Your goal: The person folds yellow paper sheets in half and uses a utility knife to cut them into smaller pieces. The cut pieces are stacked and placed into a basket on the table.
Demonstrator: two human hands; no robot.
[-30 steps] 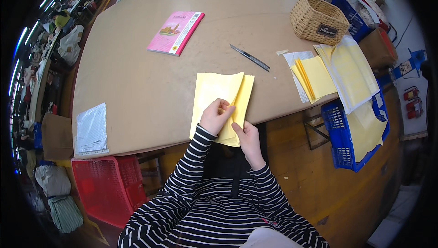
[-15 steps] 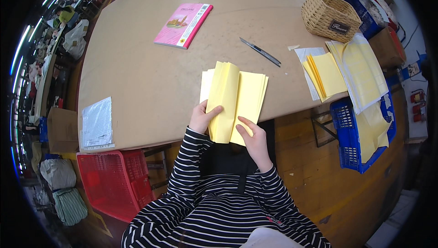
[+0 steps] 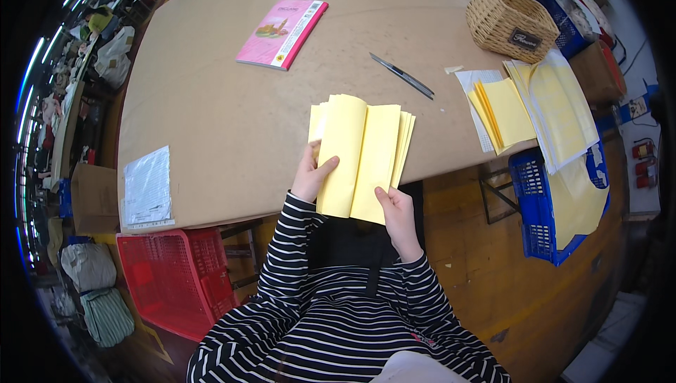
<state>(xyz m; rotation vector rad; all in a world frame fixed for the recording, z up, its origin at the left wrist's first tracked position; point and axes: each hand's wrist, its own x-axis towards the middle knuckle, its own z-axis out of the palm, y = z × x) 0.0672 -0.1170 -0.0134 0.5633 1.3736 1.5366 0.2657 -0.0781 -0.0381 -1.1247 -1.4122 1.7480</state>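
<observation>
Several folded yellow paper sheets [image 3: 359, 161] are held upright between my hands at the near table edge, spread like an opened booklet. My left hand [image 3: 308, 177] grips their left side, its thumb across the front and its fingers partly hidden behind. At the lower right my right hand [image 3: 400, 221] pinches the sheets, thumb in front, the other fingers mostly out of sight behind the paper. Farther off on the table lie a pink book [image 3: 282, 34] and a grey utility knife [image 3: 403, 75], both apart from my hands.
To the right are a stack of folded yellow paper [image 3: 507, 112], a wicker basket [image 3: 510, 24] and a blue crate [image 3: 531, 207] with yellow sheets. A plastic-covered sheet [image 3: 148, 186] lies at the table's left corner, above a red crate [image 3: 169, 277].
My right hand's thumb and fingers have closed on the right part of the yellow sheets, which now stand spread wider. My left hand still holds the left side.
</observation>
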